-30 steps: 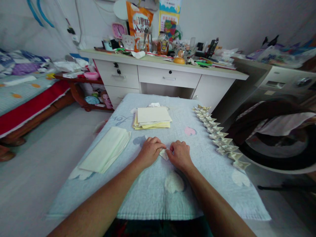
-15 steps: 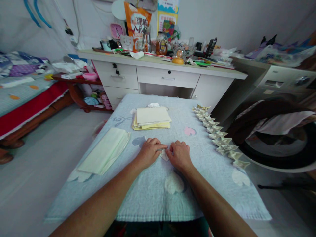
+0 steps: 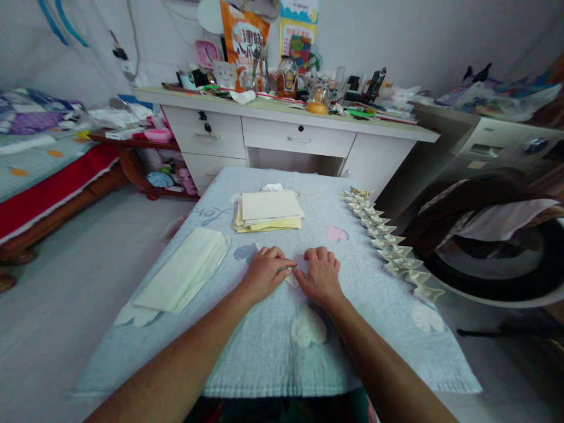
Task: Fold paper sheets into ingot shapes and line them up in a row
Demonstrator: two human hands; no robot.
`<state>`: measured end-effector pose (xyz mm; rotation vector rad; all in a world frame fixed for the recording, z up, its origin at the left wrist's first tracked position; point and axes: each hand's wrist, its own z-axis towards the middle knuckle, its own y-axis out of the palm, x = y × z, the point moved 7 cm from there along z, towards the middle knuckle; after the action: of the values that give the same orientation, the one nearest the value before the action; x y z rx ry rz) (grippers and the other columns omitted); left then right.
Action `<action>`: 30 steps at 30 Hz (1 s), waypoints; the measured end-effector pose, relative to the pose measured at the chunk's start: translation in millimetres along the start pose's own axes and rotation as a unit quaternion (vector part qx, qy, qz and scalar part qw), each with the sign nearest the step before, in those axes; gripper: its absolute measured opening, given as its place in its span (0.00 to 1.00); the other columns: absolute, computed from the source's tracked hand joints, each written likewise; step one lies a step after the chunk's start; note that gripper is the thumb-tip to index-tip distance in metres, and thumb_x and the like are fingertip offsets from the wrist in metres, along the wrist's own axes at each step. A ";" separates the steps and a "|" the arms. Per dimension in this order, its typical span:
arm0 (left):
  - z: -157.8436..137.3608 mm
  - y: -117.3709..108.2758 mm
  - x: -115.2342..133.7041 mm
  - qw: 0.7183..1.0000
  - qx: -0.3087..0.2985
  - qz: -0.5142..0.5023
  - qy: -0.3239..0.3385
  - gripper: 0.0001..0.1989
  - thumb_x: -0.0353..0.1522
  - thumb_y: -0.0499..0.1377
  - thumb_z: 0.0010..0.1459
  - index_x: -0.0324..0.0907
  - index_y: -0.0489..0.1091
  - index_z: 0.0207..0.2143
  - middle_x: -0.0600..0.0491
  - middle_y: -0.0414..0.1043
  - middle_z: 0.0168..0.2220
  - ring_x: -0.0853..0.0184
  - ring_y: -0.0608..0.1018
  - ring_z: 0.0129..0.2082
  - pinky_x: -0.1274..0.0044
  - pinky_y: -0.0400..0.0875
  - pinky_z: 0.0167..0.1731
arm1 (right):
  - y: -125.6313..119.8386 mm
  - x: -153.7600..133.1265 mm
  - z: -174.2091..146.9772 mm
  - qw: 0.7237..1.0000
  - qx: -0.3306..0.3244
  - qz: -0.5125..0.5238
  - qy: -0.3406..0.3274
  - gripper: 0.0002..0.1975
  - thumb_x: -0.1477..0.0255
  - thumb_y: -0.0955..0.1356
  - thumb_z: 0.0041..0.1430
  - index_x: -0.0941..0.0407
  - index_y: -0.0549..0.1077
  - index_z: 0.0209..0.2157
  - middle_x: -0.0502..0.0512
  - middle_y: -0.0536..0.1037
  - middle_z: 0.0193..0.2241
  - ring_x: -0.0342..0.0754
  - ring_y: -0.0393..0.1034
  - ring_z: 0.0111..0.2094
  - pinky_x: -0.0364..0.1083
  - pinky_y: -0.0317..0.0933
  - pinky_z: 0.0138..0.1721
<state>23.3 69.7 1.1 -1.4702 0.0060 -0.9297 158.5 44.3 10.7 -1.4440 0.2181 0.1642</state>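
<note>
A small folded piece of pale paper (image 3: 291, 281) lies on the cloth between my two hands, partly covered by fingers. My left hand (image 3: 267, 272) grips its left side, with the index finger stretched across the top and the other fingers curled. On the other side, my right hand (image 3: 323, 274) rests with fingers apart, its thumb tip touching or very near the paper's right edge. Beyond my hands sits a stack of cream and yellow paper sheets (image 3: 270, 205). To the left lies a pile of long pale green folded sheets (image 3: 183, 271).
A light blue patterned cloth (image 3: 259, 358) covers the table. Along its right side runs a row of folded paper pieces with pointed ends (image 3: 390, 242). Behind stands a cluttered white desk (image 3: 273, 130); a washing machine (image 3: 493, 153) with its door open is at the right.
My right hand's fingers have uncurled and spread, drawing slightly away from the left fingertip. My left hand stays at the paper almost unmoved. The view has shifted slightly.
</note>
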 end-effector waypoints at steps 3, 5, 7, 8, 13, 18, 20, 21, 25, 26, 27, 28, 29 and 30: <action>-0.4 0.6 0.3 1.000 -0.005 0.002 -0.003 0.14 0.32 0.59 0.57 0.54 0.75 0.46 0.51 0.68 0.41 0.62 0.67 0.44 0.69 0.61 0.47 | -0.1 6.7 -0.2 1.000 -0.002 0.004 0.001 0.21 0.58 0.67 0.55 0.53 0.66 0.48 0.60 0.66 0.47 0.57 0.57 0.48 0.53 0.49 0.47; -0.4 0.5 0.7 1.000 -0.007 0.003 -0.003 0.15 0.32 0.59 0.57 0.54 0.75 0.46 0.52 0.67 0.41 0.62 0.67 0.44 0.69 0.61 0.47 | 0.4 13.1 0.0 1.000 -0.009 0.005 0.003 0.24 0.59 0.67 0.55 0.52 0.64 0.52 0.60 0.64 0.50 0.57 0.56 0.50 0.54 0.47 0.50; -0.3 0.2 1.1 1.000 -0.007 0.007 -0.004 0.15 0.32 0.59 0.57 0.54 0.75 0.46 0.52 0.67 0.41 0.62 0.67 0.44 0.69 0.61 0.47 | 1.1 18.7 0.5 1.000 -0.019 0.008 0.005 0.26 0.60 0.67 0.55 0.50 0.62 0.55 0.60 0.63 0.52 0.58 0.56 0.52 0.55 0.46 0.51; -0.2 0.0 1.4 1.000 -0.006 0.009 -0.004 0.15 0.32 0.59 0.57 0.54 0.75 0.46 0.52 0.68 0.41 0.62 0.67 0.44 0.69 0.61 0.47 | 1.2 20.6 0.8 1.000 -0.023 0.010 0.004 0.27 0.61 0.67 0.55 0.49 0.61 0.56 0.59 0.63 0.53 0.58 0.55 0.52 0.56 0.45 0.52; 0.1 -1.6 1.3 1.000 0.004 0.006 -0.015 0.19 0.31 0.60 0.55 0.50 0.71 0.50 0.52 0.69 0.43 0.61 0.67 0.45 0.70 0.61 0.48 | -1.9 23.2 1.1 0.998 -0.030 0.047 -0.007 0.28 0.67 0.67 0.54 0.50 0.60 0.57 0.59 0.62 0.54 0.58 0.54 0.54 0.56 0.44 0.53; -0.9 -3.7 -0.6 0.999 0.033 0.016 -0.029 0.18 0.31 0.61 0.53 0.45 0.71 0.47 0.51 0.67 0.44 0.60 0.66 0.46 0.69 0.60 0.50 | -7.1 17.1 -1.2 0.993 -0.016 0.111 -0.047 0.14 0.71 0.65 0.55 0.53 0.68 0.45 0.56 0.66 0.48 0.52 0.57 0.50 0.50 0.49 0.51; -1.2 -3.6 -0.2 0.999 0.032 0.014 -0.029 0.15 0.31 0.61 0.53 0.45 0.71 0.45 0.51 0.67 0.43 0.61 0.66 0.45 0.70 0.61 0.49 | -5.1 12.0 -2.2 0.992 -0.022 0.107 -0.065 0.11 0.67 0.66 0.56 0.54 0.70 0.41 0.56 0.67 0.46 0.52 0.57 0.48 0.50 0.48 0.51; -1.2 -3.6 0.2 0.999 0.031 0.011 -0.029 0.14 0.31 0.61 0.53 0.45 0.71 0.44 0.51 0.67 0.43 0.61 0.66 0.45 0.70 0.61 0.49 | -3.8 9.4 -2.7 0.992 -0.025 0.102 -0.072 0.11 0.64 0.67 0.55 0.54 0.70 0.40 0.56 0.67 0.45 0.53 0.57 0.48 0.51 0.48 0.51; -0.7 -5.1 3.2 0.999 0.026 -0.005 -0.024 0.12 0.30 0.61 0.52 0.46 0.72 0.41 0.53 0.69 0.42 0.61 0.67 0.45 0.70 0.61 0.47 | 0.5 1.9 -3.4 0.991 -0.026 0.098 -0.092 0.11 0.64 0.69 0.54 0.54 0.70 0.37 0.55 0.68 0.43 0.53 0.57 0.47 0.51 0.48 0.50; -0.5 -5.6 4.0 0.999 0.027 -0.014 -0.022 0.11 0.30 0.61 0.52 0.46 0.71 0.40 0.53 0.70 0.42 0.61 0.68 0.45 0.70 0.61 0.47 | 1.2 1.2 -3.3 0.990 -0.026 0.103 -0.095 0.10 0.65 0.69 0.54 0.55 0.70 0.36 0.55 0.68 0.43 0.53 0.57 0.46 0.51 0.48 0.49; -0.4 -6.0 5.0 0.999 0.027 -0.027 -0.019 0.11 0.29 0.61 0.52 0.45 0.71 0.39 0.53 0.70 0.42 0.61 0.68 0.45 0.70 0.61 0.47 | 1.6 1.0 -3.2 0.989 -0.025 0.110 -0.097 0.09 0.66 0.69 0.54 0.55 0.70 0.36 0.55 0.68 0.42 0.53 0.57 0.46 0.51 0.48 0.49; -0.3 -6.2 5.9 0.999 0.028 -0.043 -0.017 0.10 0.29 0.60 0.52 0.45 0.71 0.38 0.53 0.71 0.41 0.61 0.69 0.44 0.70 0.61 0.47 | 1.8 0.9 -3.0 0.988 -0.023 0.118 -0.100 0.08 0.67 0.69 0.54 0.55 0.70 0.35 0.55 0.68 0.42 0.53 0.57 0.46 0.51 0.49 0.49; -0.2 -6.2 6.5 0.998 0.028 -0.062 -0.015 0.09 0.28 0.60 0.51 0.44 0.70 0.38 0.54 0.72 0.39 0.62 0.70 0.43 0.71 0.62 0.46 | 1.9 1.0 -2.8 0.987 -0.021 0.126 -0.102 0.08 0.68 0.70 0.53 0.55 0.70 0.35 0.55 0.68 0.42 0.53 0.58 0.45 0.51 0.49 0.48; -0.2 -6.2 6.6 0.996 0.030 -0.084 -0.016 0.09 0.28 0.60 0.51 0.44 0.70 0.37 0.54 0.72 0.37 0.63 0.70 0.42 0.71 0.62 0.45 | 1.6 1.0 -2.7 0.985 -0.019 0.135 -0.105 0.08 0.69 0.70 0.53 0.55 0.70 0.35 0.55 0.68 0.41 0.53 0.58 0.45 0.51 0.49 0.48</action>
<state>24.4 67.0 9.7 -1.4455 -0.1694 -1.0325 159.0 41.7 8.6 -1.4194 0.2373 0.5415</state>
